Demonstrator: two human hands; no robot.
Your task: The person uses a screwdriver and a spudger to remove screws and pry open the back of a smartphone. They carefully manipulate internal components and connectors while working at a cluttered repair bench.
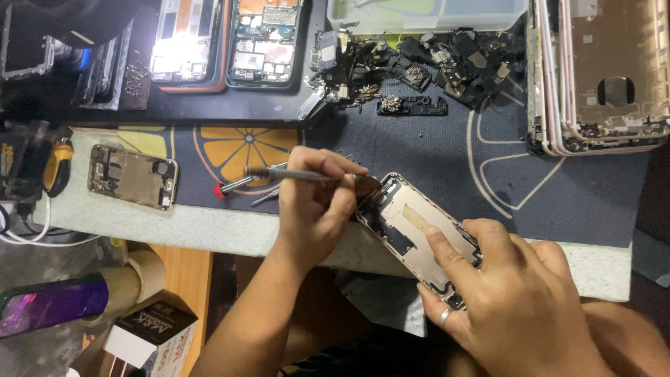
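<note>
My left hand [317, 206] grips a slim grey metal tool [289, 173], held level with its working end at the top corner of an opened gold phone housing [412, 213]. The housing lies tilted over the table's front edge. My right hand [509, 293], with a ring on one finger, holds the housing's lower end, and its index finger presses on the inner plate. A red-tipped screwdriver [227, 187] and another thin tool lie on the mat just left of my left hand.
A second opened phone [132, 176] lies at the left on the dark patterned mat [433, 146]. Rose-gold housings [600, 77] are stacked top right. A pile of black parts [426, 63], a clear container [426, 14] and two opened phones [227, 42] sit at the back.
</note>
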